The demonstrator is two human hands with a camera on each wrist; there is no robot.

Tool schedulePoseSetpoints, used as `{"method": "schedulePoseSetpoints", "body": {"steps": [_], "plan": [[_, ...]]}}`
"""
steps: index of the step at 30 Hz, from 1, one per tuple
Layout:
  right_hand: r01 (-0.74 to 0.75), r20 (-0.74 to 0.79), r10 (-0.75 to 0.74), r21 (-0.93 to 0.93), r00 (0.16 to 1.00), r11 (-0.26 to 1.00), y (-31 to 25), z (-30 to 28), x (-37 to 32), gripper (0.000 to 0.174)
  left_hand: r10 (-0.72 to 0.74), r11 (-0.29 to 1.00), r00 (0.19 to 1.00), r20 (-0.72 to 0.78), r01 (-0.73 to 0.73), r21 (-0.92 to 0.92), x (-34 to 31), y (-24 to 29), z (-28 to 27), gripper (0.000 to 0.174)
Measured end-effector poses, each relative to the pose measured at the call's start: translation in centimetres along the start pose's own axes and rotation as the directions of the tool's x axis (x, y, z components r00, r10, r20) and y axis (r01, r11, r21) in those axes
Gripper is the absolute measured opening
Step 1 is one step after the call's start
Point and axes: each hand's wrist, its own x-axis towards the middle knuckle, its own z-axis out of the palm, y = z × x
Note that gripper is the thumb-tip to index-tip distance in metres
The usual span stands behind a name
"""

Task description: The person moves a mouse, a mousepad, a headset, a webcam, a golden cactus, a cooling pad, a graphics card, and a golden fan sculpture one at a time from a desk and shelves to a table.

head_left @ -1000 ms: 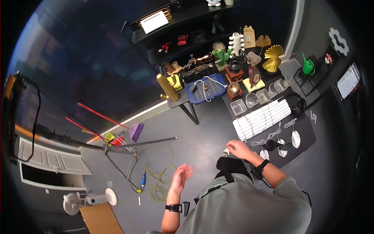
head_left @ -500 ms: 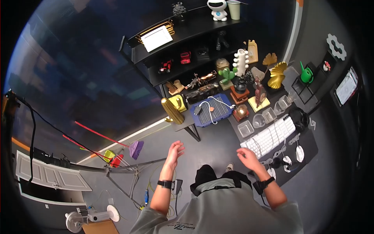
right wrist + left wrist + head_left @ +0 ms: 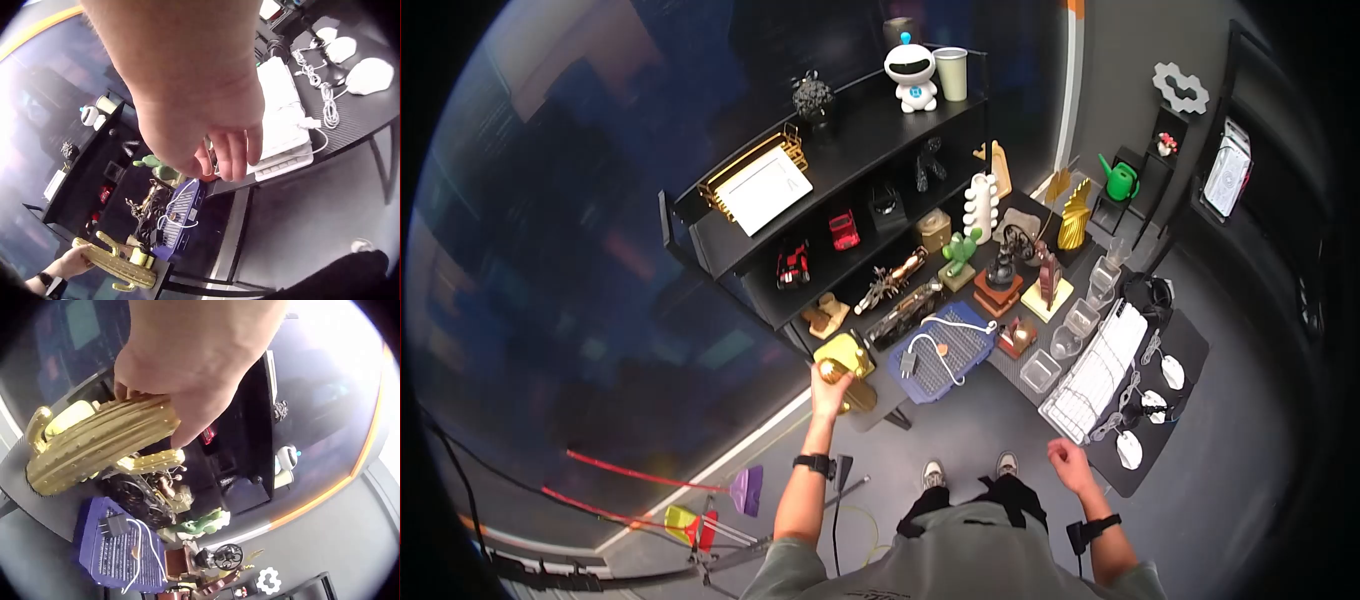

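Observation:
A golden cactus ornament (image 3: 94,447) stands at the left end of the table. My left hand (image 3: 827,395) grips its top, with the thumb on one side and the fingers over the other, partly hidden behind it. Beside the cactus is a yellow object (image 3: 840,352). Just right of it lies a blue tray (image 3: 90,556) with a black plug (image 3: 114,525) and white cable on top. My right hand (image 3: 1070,464) hangs in front of the table near the white keyboards (image 3: 278,112), fingers loosely bent, holding nothing.
Crowded ornaments fill the table, including a green cactus (image 3: 962,252) and clear containers (image 3: 1040,370). White mice (image 3: 1129,450) lie at the right. Behind rises a black shelf (image 3: 860,165) with a white robot figure (image 3: 912,75). Brooms and a purple dustpan (image 3: 747,490) are at lower left.
My left hand has moved forward from empty air over the floor onto the golden cactus and grips its top. My right hand stays empty near the keyboards. The head view has shifted towards the shelf.

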Motion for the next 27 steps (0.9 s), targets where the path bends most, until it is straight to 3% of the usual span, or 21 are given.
{"method": "schedulePoseSetpoints", "body": {"steps": [2,6,8,12,15,18,21,22,23,24,26,27], "plan": [[-0.006,-0.008,0.006,-0.053,1.000,0.999,0.0,1.1,-1.1,0.016,0.059,0.998,0.998,0.002,-0.059,-0.032,-0.1,0.7,0.2,0.046],[-0.105,-0.060,0.098,-0.131,0.993,0.986,-0.5,2.3,-4.4,0.015,-0.020,0.996,0.999,0.039,0.023,-0.085,-0.4,0.1,-0.2,0.047],[-0.210,-0.076,0.202,-0.115,0.977,0.971,-1.0,2.7,-6.1,0.016,0.028,1.000,1.000,-0.007,-0.028,0.007,-1.0,0.9,-0.1,0.047],[-0.259,-0.132,0.245,-0.102,0.960,0.960,-1.9,3.0,-9.7,0.017,0.030,0.998,1.000,0.003,-0.030,-0.059,-1.1,0.7,-0.3,0.048],[-0.268,-0.231,0.256,-0.021,0.939,0.963,-1.7,2.5,-12.1,0.021,0.168,0.983,0.978,-0.123,-0.156,0.101,-4.5,2.6,-1.0,0.048],[-0.301,-0.320,0.298,0.040,0.899,0.953,-0.4,2.1,-16.1,0.020,0.404,0.902,0.914,-0.032,-0.392,0.182,-8.7,6.5,-2.4,0.041],[-0.304,-0.298,0.330,0.132,0.896,0.944,3.3,2.1,-19.9,0.024,0.368,0.919,0.927,0.073,-0.375,0.124,-13.5,9.4,-0.8,0.036],[-0.257,-0.265,0.254,0.024,0.930,0.966,2.6,1.9,-20.9,0.027,0.352,0.932,0.922,0.163,-0.361,0.027,-16.4,9.8,0.2,0.035],[-0.237,-0.315,0.214,-0.039,0.925,0.971,2.4,0.8,-24.4,0.030,0.393,0.919,0.858,0.332,-0.381,-0.103,-20.5,11.2,3.6,0.035],[-0.257,-0.393,0.240,0.009,0.888,0.966,2.4,0.4,-26.1,0.030,0.406,0.914,0.820,0.403,-0.364,-0.180,-23.2,11.4,5.3,0.035],[-0.215,-0.388,0.202,0.011,0.899,0.977,3.0,-0.2,-30.1,0.036,0.422,0.905,0.721,0.549,-0.302,-0.299,-29.7,12.5,9.3,0.034],[-0.235,-0.444,0.234,0.054,0.865,0.971,3.0,-0.8,-32.2,0.036,0.420,0.905,0.662,0.621,-0.251,-0.345,-33.1,12.7,11.1,0.033]]}}
